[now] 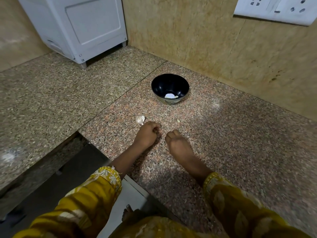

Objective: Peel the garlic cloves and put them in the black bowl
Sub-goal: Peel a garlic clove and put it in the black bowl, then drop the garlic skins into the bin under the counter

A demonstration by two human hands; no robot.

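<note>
We have peeled garlic (169, 96) in the black bowl (159, 83) by the counter's (240, 134) back edge, while an unpeeled clove (140, 120) and a small piece (178, 120) wait beside our curled left hand (147, 134) and close-fingered right hand (178, 143), whose hold we cannot tell.

A home kitchen: speckled granite table (223, 134), beige stone wall (188, 40) with a socket plate (277, 9), white appliance (82, 28) far left.

The left hand (147, 134) curls over, hiding its palm; the right hand (176, 143) folds its fingertips out of sight. The pale speck (178, 120) nearby is too small to tell clove from peel. The white appliance (82, 26) and the socket plate (276, 9) run off the top edge.
</note>
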